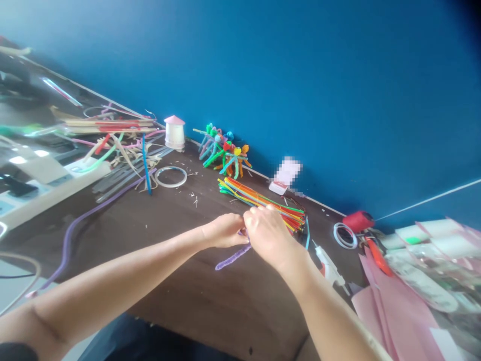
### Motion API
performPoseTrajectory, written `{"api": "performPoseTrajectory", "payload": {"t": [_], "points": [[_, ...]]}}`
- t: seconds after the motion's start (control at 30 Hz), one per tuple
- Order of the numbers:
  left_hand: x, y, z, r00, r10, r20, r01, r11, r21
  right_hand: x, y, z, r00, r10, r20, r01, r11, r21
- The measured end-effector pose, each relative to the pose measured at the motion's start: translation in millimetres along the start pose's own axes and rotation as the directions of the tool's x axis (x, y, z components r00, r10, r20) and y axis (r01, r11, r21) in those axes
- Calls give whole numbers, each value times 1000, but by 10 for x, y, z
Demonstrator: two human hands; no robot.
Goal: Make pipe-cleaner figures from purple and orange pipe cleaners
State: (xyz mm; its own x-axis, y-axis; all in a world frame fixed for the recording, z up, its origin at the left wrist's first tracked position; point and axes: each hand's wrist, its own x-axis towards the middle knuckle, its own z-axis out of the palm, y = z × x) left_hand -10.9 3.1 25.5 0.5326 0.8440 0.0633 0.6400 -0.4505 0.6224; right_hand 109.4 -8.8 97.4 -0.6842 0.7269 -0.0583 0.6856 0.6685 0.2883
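A purple pipe cleaner (233, 258) is pinched between my two hands over the front part of the dark table, its free end sticking out down and to the left. My left hand (225, 230) is closed on it, fingertips meeting those of my right hand (265, 233), which is curled into a fist around it. Where the fingers meet, the pipe cleaner is mostly hidden. Just behind my hands lies a bundle of colourful pipe cleaners (259, 198). Several small pipe-cleaner figures (227, 150) stand farther back by the blue wall.
A glue gun (328, 265) lies right of my right forearm, near pink sheets (394, 311), a red thread spool (358, 220) and a white ring (344, 235). On the left are another ring (171, 177), a white cup (175, 134), a long purple strand (71, 230) and a power strip (80, 173).
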Motion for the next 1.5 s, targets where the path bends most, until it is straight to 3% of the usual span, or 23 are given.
{"api": "performPoseTrajectory", "payload": {"t": [0.3,0.53,0.77,1.0,1.23,1.5], "points": [[63,-111,-19,990,-125,64,139,940,-313,-213,87,47,985,99,-142,-86,992,89],[111,-162,77,963,-270,8,249,874,-416,-430,62,189,968,183,-170,-164,979,121],[146,-156,212,935,-341,-96,228,785,-576,-462,-182,321,955,234,-184,-209,967,149],[144,-82,279,886,-405,-225,163,728,-666,-414,-453,392,892,428,-143,-395,894,212],[155,-65,271,858,-513,-35,258,488,-834,-352,-604,451,873,483,75,-488,858,159],[124,-19,225,887,-453,88,260,334,-906,-306,-580,385,897,411,162,-432,893,129]]}}
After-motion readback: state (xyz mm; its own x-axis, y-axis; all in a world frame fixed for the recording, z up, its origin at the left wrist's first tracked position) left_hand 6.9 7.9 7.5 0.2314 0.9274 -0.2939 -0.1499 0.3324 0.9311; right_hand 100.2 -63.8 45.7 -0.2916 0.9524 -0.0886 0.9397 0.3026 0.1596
